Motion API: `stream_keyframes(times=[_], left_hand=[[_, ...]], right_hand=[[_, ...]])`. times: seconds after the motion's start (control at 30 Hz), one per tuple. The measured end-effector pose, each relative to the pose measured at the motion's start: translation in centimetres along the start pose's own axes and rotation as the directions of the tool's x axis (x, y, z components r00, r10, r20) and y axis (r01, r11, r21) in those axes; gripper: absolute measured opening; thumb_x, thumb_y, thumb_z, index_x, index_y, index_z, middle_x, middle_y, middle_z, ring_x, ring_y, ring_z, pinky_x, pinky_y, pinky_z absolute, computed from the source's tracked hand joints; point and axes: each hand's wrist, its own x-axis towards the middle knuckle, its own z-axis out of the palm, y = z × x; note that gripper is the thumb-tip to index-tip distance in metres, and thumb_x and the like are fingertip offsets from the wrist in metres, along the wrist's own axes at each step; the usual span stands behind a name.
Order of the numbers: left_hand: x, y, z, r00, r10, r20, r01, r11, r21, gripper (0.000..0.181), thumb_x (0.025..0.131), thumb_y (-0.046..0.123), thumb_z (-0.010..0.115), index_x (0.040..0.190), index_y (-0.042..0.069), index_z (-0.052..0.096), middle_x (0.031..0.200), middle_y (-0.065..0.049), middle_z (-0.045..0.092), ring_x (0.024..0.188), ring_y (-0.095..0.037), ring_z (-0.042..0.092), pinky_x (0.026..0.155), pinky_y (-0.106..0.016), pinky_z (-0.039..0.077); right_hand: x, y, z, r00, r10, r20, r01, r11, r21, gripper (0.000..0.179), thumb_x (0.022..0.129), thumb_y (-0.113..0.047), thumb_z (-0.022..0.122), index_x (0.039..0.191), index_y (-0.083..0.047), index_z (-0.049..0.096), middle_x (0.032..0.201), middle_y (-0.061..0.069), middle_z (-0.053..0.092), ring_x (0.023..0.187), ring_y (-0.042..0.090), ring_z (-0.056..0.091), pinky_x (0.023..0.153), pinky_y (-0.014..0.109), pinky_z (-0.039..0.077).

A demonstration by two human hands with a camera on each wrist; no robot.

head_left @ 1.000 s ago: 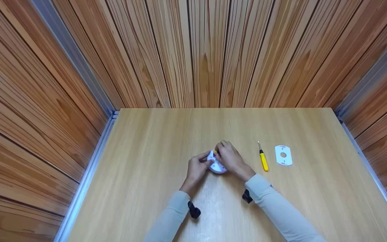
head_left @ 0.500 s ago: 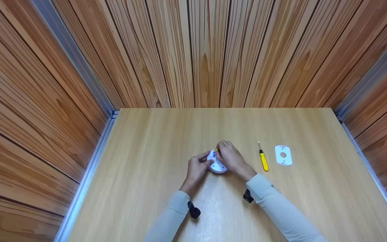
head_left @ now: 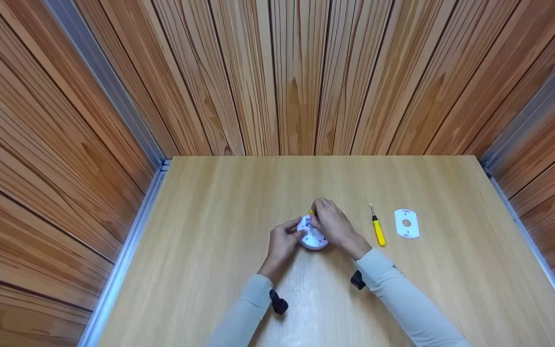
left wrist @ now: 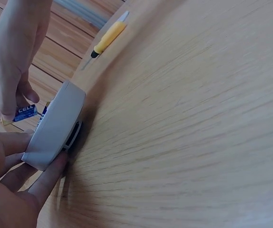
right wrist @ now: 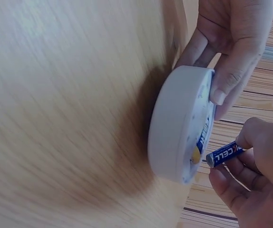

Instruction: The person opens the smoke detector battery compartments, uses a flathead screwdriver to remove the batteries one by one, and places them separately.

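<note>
My left hand (head_left: pixel 282 241) grips a round white device (head_left: pixel 315 241), shaped like a smoke alarm, by its left edge. Its flat face with the battery slot is turned up, and its thick side wall (right wrist: pixel 167 123) shows in the right wrist view. Between thumb and fingers, my right hand (head_left: pixel 335 224) pinches a blue and yellow battery (right wrist: pixel 225 153) just off that face, its silver end toward the slot. A second battery (right wrist: pixel 203 134) of the same colours lies inside the slot. In the left wrist view, a dark-slotted loop (left wrist: pixel 73 135) projects from the underside, close over the table.
To the right of my hands lies a yellow-handled screwdriver (head_left: pixel 378 231), tip pointing away. Beyond it is a flat white plate (head_left: pixel 406 232) with a round hole in its middle. Wood-panelled walls (head_left: pixel 297 77) enclose the table (head_left: pixel 219 202) at the back and both sides.
My right hand has moved slightly away and to the right with the battery, so more of the device's face and slot shows. The left hand has stayed in place.
</note>
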Motion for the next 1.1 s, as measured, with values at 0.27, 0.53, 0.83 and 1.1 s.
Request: stream_keyframes(times=[0.27,0.53,0.83,1.1], left_hand=[[0.0,0.0,0.0,1.0,-0.026,0.006,0.026,1.0,0.013,0.044,0.1,0.009,0.074,0.143,0.011,0.067,0.145,-0.007,0.069,0.139,-0.027,0.062,0.114,-0.041,0.053],[0.1,-0.1,0.0,1.0,0.009,-0.005,-0.009,1.0,-0.022,0.043,0.097,0.007,0.075,0.139,0.006,0.069,0.139,-0.013,0.072,0.131,-0.026,0.068,0.107,-0.035,0.058],[0.0,-0.2,0.0,1.0,0.013,-0.012,-0.013,1.0,-0.023,0.042,0.095,0.006,0.077,0.137,0.006,0.071,0.136,-0.013,0.073,0.128,-0.027,0.069,0.106,-0.035,0.058],[0.0,-0.2,0.0,1.0,-0.013,-0.012,0.013,1.0,-0.024,0.042,0.097,0.007,0.075,0.138,0.008,0.071,0.139,-0.011,0.072,0.135,-0.029,0.065,0.113,-0.039,0.054]], right_hand=[[-0.1,0.3,-1.1,0.999,0.034,0.017,-0.035,0.998,0.043,0.018,0.104,-0.01,0.066,0.118,-0.003,0.06,0.11,0.011,0.062,0.092,0.02,0.062,0.082,0.037,0.061],[-0.1,0.9,-1.8,0.999,-0.011,-0.042,0.013,0.999,0.052,0.017,0.102,-0.006,0.066,0.118,-0.002,0.059,0.112,0.011,0.06,0.096,0.021,0.063,0.083,0.037,0.062],[0.2,2.3,-2.9,0.998,0.043,-0.055,-0.04,0.998,0.048,0.02,0.102,-0.005,0.064,0.121,-0.002,0.061,0.116,0.012,0.062,0.106,0.026,0.067,0.092,0.04,0.063],[0.8,3.8,-4.2,0.992,0.1,-0.07,-0.099,0.995,0.02,0.024,0.103,-0.008,0.066,0.125,0.001,0.063,0.12,0.016,0.065,0.111,0.033,0.068,0.093,0.044,0.063]])
